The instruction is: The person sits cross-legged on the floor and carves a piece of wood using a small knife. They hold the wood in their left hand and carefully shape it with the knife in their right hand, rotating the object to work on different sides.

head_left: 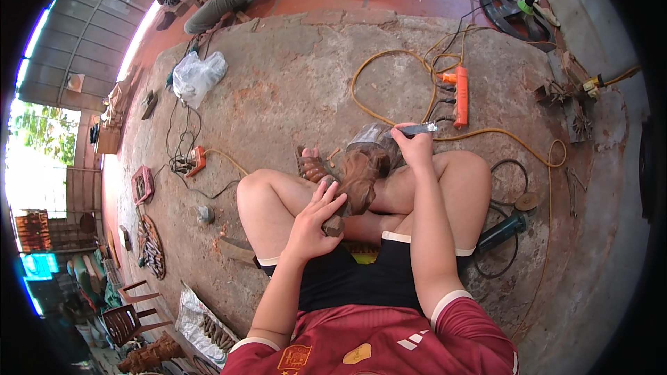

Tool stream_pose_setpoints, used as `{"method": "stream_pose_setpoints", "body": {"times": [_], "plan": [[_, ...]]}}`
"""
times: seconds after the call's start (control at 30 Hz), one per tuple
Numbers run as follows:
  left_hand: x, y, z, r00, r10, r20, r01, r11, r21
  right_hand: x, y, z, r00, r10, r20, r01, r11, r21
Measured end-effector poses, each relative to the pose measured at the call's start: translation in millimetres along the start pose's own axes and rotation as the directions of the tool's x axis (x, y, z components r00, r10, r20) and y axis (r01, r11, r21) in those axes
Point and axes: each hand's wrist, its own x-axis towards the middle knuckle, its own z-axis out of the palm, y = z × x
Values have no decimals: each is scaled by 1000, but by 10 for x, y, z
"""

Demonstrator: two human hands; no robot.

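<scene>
carving (361, 179) on lap | power strip (460, 97) ahead-right | plastic bag (196, 76) ahead-left

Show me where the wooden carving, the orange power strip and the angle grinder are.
wooden carving (361, 179): head view, on its dark brown carved middle, held on the lap.
orange power strip (460, 101): head view, on the middle of its long body.
angle grinder (501, 230): head view, on its dark teal body.
</scene>
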Motion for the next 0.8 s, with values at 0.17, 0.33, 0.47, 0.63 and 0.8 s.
{"method": "stream_pose_setpoints", "body": {"times": [0.17,0.33,0.47,0.63,0.8], "plan": [[-57,-41,16,998,25,-49,-23,998,52,1,-56,58,967,169,192,-201,966,160],[-11,-78,4,994,55,-94,-47,996,78,-29,-197,12,976,152,153,-192,937,293],[69,-175,-100,987,48,-154,-53,998,-28,-42,-300,-20,972,203,122,-230,930,287],[227,-312,-155,965,-98,-245,63,987,-146,-76,-364,-9,965,228,134,-260,908,329],[482,-284,-153,905,-267,-331,201,954,-221,-41,-273,-6,974,194,115,-224,880,419]]}}
